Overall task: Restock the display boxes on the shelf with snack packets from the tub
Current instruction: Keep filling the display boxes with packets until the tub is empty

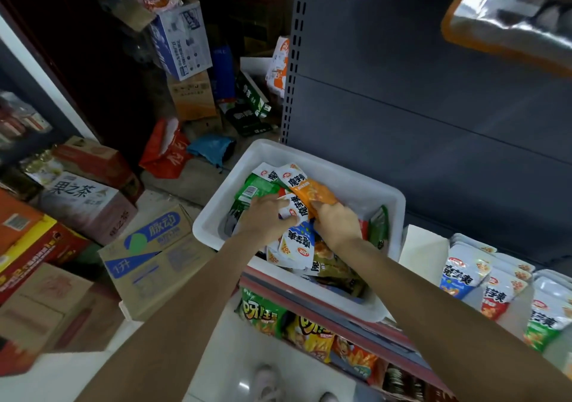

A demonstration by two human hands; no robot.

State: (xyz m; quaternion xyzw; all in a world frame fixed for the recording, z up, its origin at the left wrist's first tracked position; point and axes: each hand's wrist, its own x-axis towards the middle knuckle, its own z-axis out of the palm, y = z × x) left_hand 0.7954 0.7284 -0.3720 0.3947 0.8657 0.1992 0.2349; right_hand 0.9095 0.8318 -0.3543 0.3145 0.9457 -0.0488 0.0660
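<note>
The white tub [365, 185] sits on the shelf edge at the centre of the view, its far rim against the grey shelf upright [292, 61] toward 12 o'clock. Both hands are down inside it among a loose pile of snack packets.

The left hand [266, 213] has its fingers curled over a white packet [294, 208] with black lettering, so its grip is clamped on that packet, with a green packet [253, 188] just beyond its knuckles toward 11 o'clock.

The right hand [337, 222] pinches the near end of an orange packet [312, 192], which points away toward 11 o'clock and lies over the white one; that grip is closed on the orange packet. The 2 hands are just beside each other, nearly touching.

A blue-and-white packet [298, 240] lies under the wrists toward 6 o'clock.

The display boxes [489, 274] stand at 4 o'clock from the tub, holding upright packets in blue, red and green.

Below the tub at 6 o'clock, a lower shelf row [309, 330] shows green, yellow and orange bags.

Stacked cartons [148, 256] fill the floor at 9 o'clock.
</note>
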